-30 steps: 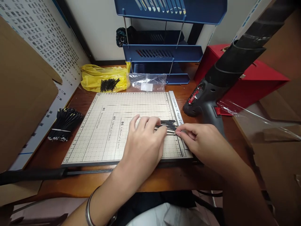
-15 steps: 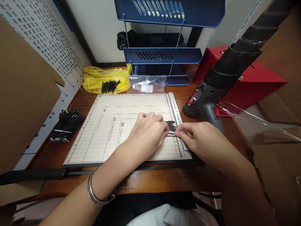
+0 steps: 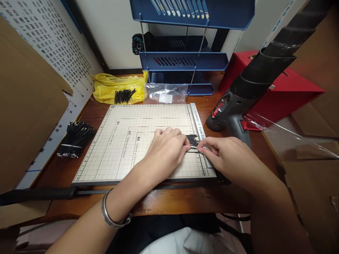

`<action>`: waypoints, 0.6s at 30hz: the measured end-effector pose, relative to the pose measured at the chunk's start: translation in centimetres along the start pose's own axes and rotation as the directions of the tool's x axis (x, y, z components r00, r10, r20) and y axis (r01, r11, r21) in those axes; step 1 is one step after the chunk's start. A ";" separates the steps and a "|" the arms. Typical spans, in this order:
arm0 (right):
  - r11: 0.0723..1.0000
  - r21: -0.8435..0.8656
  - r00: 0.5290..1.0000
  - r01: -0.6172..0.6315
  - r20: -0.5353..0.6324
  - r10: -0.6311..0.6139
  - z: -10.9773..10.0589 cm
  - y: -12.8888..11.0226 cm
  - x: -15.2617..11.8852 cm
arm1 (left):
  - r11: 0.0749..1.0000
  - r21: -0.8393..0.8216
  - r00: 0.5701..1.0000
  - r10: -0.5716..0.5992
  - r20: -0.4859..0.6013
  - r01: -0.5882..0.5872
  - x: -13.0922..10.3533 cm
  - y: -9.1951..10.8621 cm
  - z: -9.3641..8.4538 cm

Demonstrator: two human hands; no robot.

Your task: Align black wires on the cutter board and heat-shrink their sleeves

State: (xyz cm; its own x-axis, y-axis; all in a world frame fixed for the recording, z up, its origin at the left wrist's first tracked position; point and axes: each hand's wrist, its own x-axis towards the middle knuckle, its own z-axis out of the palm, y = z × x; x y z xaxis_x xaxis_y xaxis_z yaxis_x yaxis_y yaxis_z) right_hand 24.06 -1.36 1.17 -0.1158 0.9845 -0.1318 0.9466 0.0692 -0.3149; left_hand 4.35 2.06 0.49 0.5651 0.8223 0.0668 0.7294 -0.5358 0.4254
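The black sticks (image 3: 194, 139) lie near the right edge of the paper cutter (image 3: 103, 158), which rests on the wooden surface (image 3: 201, 203). The right hand (image 3: 225, 152) has its grip pinching the right end of a stick; the left hand (image 3: 171, 144) curls over their left ends, its fingertips partly hidden, so whether its grip pinches one I cannot tell. A tied black bundle (image 3: 76, 135) lies left of the cutter.
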 end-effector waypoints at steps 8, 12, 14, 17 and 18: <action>0.998 0.017 0.997 0.052 -0.052 -0.051 0.3 0.4 0.1 | 1.000 -0.021 1.000 0.008 0.004 -0.008 -0.4 -0.2 -0.2; 0.996 0.051 0.996 0.071 -0.049 -0.069 0.4 0.8 0.1 | 0.999 -0.043 1.000 0.023 0.011 -0.023 -0.4 -0.3 -0.1; 0.994 0.082 0.997 0.070 -0.037 -0.067 0.4 0.9 0.0 | 0.998 -0.062 0.999 0.025 0.028 -0.023 -0.2 -0.3 -0.2; 0.990 0.127 0.998 0.065 -0.024 -0.063 0.3 1.1 0.0 | 0.997 -0.078 0.998 0.025 0.050 -0.021 -0.1 -0.2 -0.3; 0.988 0.139 0.998 0.066 -0.022 -0.063 0.2 1.1 0.0 | 0.997 -0.080 0.998 0.027 0.052 -0.023 -0.1 -0.2 -0.3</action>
State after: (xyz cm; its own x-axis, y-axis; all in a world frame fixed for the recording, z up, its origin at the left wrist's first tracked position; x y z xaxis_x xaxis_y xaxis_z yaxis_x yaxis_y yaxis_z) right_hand 25.07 -1.36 0.61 -0.1687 0.9815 -0.0905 0.8861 0.1108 -0.4501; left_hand 4.04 2.16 0.69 0.6039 0.7965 0.0307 0.6831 -0.5370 0.4950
